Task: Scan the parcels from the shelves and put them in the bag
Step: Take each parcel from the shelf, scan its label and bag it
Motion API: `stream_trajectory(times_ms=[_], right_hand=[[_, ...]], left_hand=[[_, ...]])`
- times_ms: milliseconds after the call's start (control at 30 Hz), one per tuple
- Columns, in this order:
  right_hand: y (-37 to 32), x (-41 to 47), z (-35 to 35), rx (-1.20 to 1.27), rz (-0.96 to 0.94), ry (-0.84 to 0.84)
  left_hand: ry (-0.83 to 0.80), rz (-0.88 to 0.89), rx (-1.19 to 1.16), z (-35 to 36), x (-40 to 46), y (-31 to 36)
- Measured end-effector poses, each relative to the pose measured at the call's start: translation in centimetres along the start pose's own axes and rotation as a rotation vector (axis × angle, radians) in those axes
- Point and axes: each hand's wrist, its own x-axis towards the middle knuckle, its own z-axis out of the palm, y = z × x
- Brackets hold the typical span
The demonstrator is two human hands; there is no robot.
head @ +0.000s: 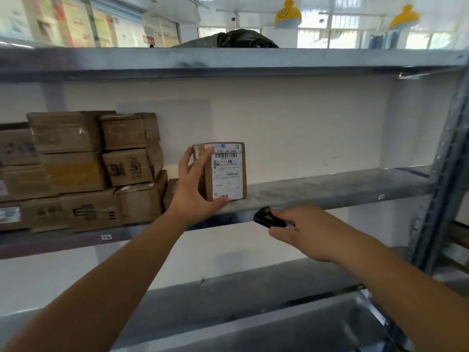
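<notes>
A small brown cardboard parcel [225,171] stands upright on the middle metal shelf [330,189], its white shipping label with a barcode facing me. My left hand [195,186] grips the parcel's left side, fingers at its top corner and thumb under its lower edge. My right hand [302,229] holds a small black scanner [265,217] just below and right of the parcel, its front end aimed towards the label. No bag is in view.
A stack of several brown cardboard boxes [88,168] fills the left part of the same shelf. A lower shelf [228,295] and an upper shelf [228,59] frame it. A grey upright post [441,174] stands at the right. A dark bundle [243,39] lies on top.
</notes>
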Motion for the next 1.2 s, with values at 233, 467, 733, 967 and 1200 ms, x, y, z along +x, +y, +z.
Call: stream_trajectory(times_ms=[233,467,733,967,1200], right_hand=[[0.0,-4.2,-0.6,0.049,0.093,0.070],[2.2,-11.1,-0.1,0.027,0.313,0.153],[7.8,-22.7,2.5,0.135,0.631,0.263],[14.0,-34.0,3.7,0.274,0.932,0.351],[21.9,-41.5,2.6,0.287,1.137,0.416]], left_hand=[[-0.038,0.031,-0.111,1.7,-2.9,4.3],[-0.160,0.076,-0.272,6.4,-6.7,8.4],[-0.330,0.056,-0.516,17.8,-13.0,14.5],[-0.579,0.071,-0.738,28.4,-16.9,21.7],[-0.770,0.145,-0.717,40.4,-19.1,27.8]])
